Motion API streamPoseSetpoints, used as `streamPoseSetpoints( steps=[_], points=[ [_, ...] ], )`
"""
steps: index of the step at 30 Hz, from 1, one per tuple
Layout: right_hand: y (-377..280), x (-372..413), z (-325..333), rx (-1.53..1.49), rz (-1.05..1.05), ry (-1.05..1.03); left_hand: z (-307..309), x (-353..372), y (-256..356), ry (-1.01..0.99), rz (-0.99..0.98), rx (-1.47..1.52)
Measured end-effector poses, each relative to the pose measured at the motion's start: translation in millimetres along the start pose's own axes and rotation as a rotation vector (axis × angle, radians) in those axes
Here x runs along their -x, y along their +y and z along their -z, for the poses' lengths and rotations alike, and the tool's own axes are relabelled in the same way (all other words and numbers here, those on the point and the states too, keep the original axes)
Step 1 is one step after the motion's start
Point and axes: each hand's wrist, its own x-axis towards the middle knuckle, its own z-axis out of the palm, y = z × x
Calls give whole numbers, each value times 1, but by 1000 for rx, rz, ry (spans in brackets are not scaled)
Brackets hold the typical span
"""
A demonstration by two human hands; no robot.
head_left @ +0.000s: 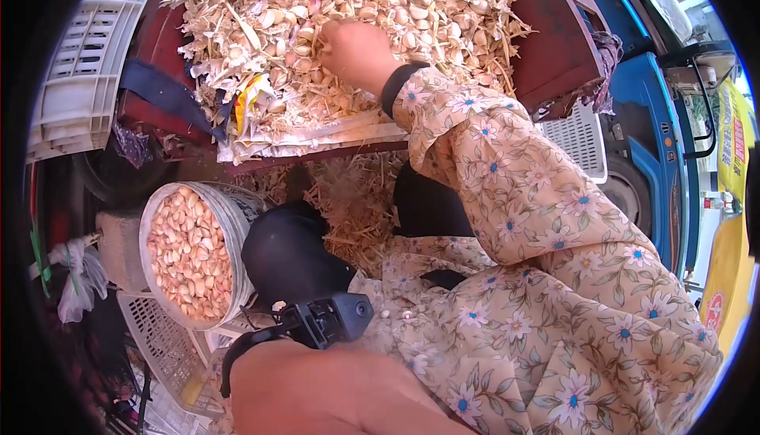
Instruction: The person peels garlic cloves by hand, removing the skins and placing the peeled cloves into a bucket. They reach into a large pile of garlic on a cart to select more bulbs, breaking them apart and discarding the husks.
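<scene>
A broad heap of garlic cloves and dry husks (404, 23) covers the red surface ahead. My right hand (358, 53) reaches into the heap, its fingers curled down among the cloves; what they hold, if anything, is hidden. Low in the view, the back of my left hand (317, 379) shows, with a black camera strapped at its wrist, and its fingers cannot be seen. Just beyond that wrist, at the left, stands a white bucket (241, 221) full of garlic cloves (190, 253).
White plastic crates stand at the upper left (79, 63) and beneath the bucket (158, 340). A blue vehicle (657, 150) is at the right. Husks (352, 205) litter the ground between my knees. A plastic bag (79, 277) hangs at the far left.
</scene>
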Motion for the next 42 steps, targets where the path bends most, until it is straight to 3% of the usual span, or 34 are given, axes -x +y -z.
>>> streamPoseSetpoints(
  steps=[5, 8, 11, 13, 15, 16, 19, 22, 29, 38, 42],
  points=[
    [11, 16, 27, -349, -163, -23, -3, -10, -18, -44, -274, 52],
    [3, 37, 55, -876, -367, -93, 1, 3, -41, -109, -403, 91],
    [-19, 67, 85, -1206, -462, -194, -10, 26, -48, -25, -366, 73],
    [-25, 79, 101, -1465, -526, -266, -3, 22, -38, -120, -246, 55],
    [-38, 102, 110, -1739, -574, -373, 25, 3, -12, -393, -66, 59],
    [-41, 103, 116, -1867, -561, -422, 27, 11, -16, -221, -124, -34],
    [-51, 116, 124, -1927, -390, -502, 40, 40, -26, 311, -122, -338],
    [-62, 124, 138, -1870, -305, -508, 55, 61, -30, 458, -45, -327],
    [-65, 140, 145, -1800, -159, -515, 69, 80, -50, 660, -146, -376],
    [-92, 153, 162, -1704, -95, -458, 70, 63, -56, 605, -308, -439],
    [-94, 160, 157, -1754, -103, -458, 69, 54, -64, 672, -271, -456]
  ],
)
